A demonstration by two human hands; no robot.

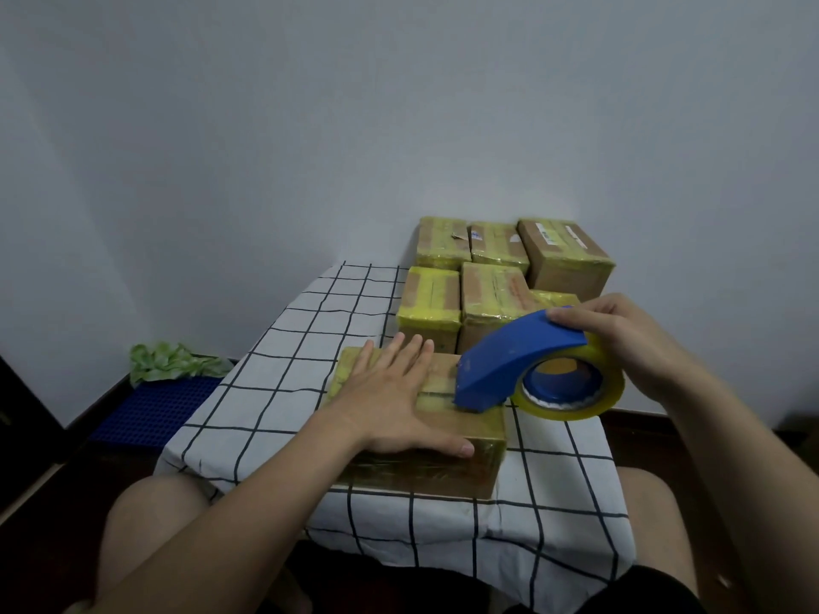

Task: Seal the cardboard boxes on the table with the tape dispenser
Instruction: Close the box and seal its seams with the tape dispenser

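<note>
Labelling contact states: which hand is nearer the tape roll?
Right. The right hand grips the blue tape dispenser just above the tape roll; the left hand lies flat on the cardboard box, across the dispenser from it.

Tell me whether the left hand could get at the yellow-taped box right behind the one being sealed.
Probably yes. The left hand lies flat on the near box, fingertips pointing at the taped box just beyond, with nothing between. The tape dispenser sits to the right, clear of that path.
</note>
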